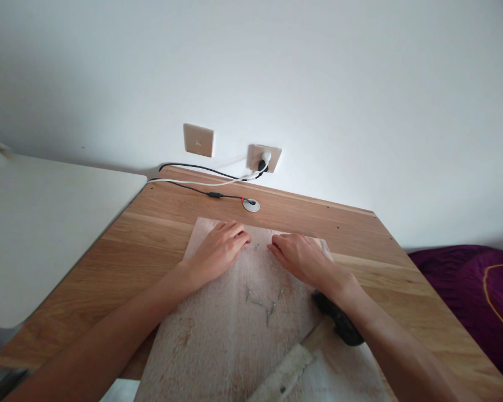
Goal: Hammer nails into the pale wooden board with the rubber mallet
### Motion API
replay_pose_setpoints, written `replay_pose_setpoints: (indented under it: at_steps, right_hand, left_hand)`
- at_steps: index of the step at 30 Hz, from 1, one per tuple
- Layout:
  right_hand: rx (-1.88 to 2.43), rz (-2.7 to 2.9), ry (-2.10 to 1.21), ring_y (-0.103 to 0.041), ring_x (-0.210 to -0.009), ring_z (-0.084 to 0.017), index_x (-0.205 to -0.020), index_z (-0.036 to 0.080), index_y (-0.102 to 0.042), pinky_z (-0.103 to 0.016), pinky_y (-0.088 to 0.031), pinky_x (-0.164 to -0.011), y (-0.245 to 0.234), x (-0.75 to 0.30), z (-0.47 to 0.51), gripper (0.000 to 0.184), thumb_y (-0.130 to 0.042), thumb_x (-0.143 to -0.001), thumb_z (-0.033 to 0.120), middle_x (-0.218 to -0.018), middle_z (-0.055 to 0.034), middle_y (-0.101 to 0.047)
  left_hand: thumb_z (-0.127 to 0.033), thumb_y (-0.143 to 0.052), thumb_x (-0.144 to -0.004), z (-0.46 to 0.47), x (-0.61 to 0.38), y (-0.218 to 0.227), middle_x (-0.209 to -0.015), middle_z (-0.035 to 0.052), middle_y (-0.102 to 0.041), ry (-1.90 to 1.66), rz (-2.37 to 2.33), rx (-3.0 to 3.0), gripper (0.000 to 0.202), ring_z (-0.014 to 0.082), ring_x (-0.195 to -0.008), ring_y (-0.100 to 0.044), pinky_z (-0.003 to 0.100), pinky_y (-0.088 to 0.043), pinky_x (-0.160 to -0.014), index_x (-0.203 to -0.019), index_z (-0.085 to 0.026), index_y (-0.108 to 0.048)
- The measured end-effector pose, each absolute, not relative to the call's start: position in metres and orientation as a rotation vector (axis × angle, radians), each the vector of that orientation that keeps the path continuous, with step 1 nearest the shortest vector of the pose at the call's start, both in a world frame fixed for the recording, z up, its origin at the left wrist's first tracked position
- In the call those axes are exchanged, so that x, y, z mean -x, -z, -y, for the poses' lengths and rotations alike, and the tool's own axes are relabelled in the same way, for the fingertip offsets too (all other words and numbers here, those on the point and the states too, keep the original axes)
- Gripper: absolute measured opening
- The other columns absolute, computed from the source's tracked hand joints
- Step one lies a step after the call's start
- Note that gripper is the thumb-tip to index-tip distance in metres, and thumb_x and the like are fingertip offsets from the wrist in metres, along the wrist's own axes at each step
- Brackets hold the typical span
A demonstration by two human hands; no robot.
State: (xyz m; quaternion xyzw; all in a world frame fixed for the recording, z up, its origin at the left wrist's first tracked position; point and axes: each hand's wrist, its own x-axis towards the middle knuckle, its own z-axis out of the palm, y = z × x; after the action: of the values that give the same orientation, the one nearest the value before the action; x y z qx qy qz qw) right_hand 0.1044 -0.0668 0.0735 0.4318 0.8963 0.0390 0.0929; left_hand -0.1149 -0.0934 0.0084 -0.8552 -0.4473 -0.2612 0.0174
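Observation:
My left hand [224, 245] rests on a whitish wooden board [209, 335], fingers curled in and nothing visible in them. On the board's right side my right hand [297, 251] lies in the same way, its fingers closed with nothing showing in them. Between the two hands is a small nail [257, 245], apart from both. Several loose nails [272, 307] lie on the board nearer to me. Beneath my right forearm sits a hammer [285, 371], its black head partly covered by the arm and its pale handle pointing toward me.
The board lies on a wooden desk [126, 245] against a white wall. Cables [193, 181] run along its back edge to a wall socket [264, 158] and a round cable hole [251, 206]. A white surface [58, 223] adjoins at left; purple fabric [465, 290] is at right.

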Motion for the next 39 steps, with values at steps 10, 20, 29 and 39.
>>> replay_pose_setpoints:
  at_steps: [10, 20, 29, 39]
  right_hand:
    - [-1.242, -2.686, -0.115, -0.074, -0.076, -0.022, -0.082, 0.017, -0.068, -0.030, -0.038, -0.062, -0.075, -0.099, 0.064, 0.032, -0.045, -0.104, 0.023, -0.085, -0.0095, -0.077]
    - [-1.194, -2.728, -0.109, -0.070, -0.079, -0.021, -0.094, 0.017, -0.066, -0.030, -0.033, -0.062, -0.075, -0.103, 0.066, 0.021, -0.047, -0.101, 0.013, -0.090, -0.0072, -0.074]
    - [-1.176, -2.810, -0.055, -0.065, -0.077, -0.017, -0.097, 0.017, -0.062, -0.030, -0.030, -0.062, -0.077, -0.109, 0.067, 0.019, -0.047, -0.098, 0.007, -0.093, -0.0047, -0.068]
    - [-0.881, -2.737, 0.895, -0.062, -0.079, -0.016, -0.102, 0.020, -0.062, -0.025, -0.042, -0.069, -0.096, -0.122, 0.101, 0.015, -0.051, -0.096, 0.012, -0.092, -0.0026, -0.070]
  left_hand:
    - [-0.020, -0.052, -0.103, 0.094, 0.114, -0.011, -0.094, 0.0075, -0.065, 0.750, 1.390, 2.647, 0.021, 0.0236, -0.094, -0.057, 0.039, -0.048, -0.085, -0.091, -0.015, -0.068]
    - [-0.026, -0.061, -0.100, 0.096, 0.114, -0.019, -0.095, 0.0074, -0.065, 0.731, 1.454, 2.614, 0.015, 0.0238, -0.095, -0.058, 0.039, -0.048, -0.087, -0.089, -0.016, -0.066]
    - [-0.021, -0.056, -0.101, 0.095, 0.114, -0.011, -0.098, 0.0081, -0.070, 0.829, 1.402, 2.706, 0.015, 0.0244, -0.098, -0.062, 0.044, -0.050, -0.095, -0.101, -0.016, -0.071]
    - [-0.011, -0.056, -0.098, 0.092, 0.115, -0.011, -0.095, 0.0074, -0.072, 0.893, 1.364, 2.747, 0.016, 0.0233, -0.094, -0.063, 0.040, -0.051, -0.087, -0.095, -0.017, -0.071]
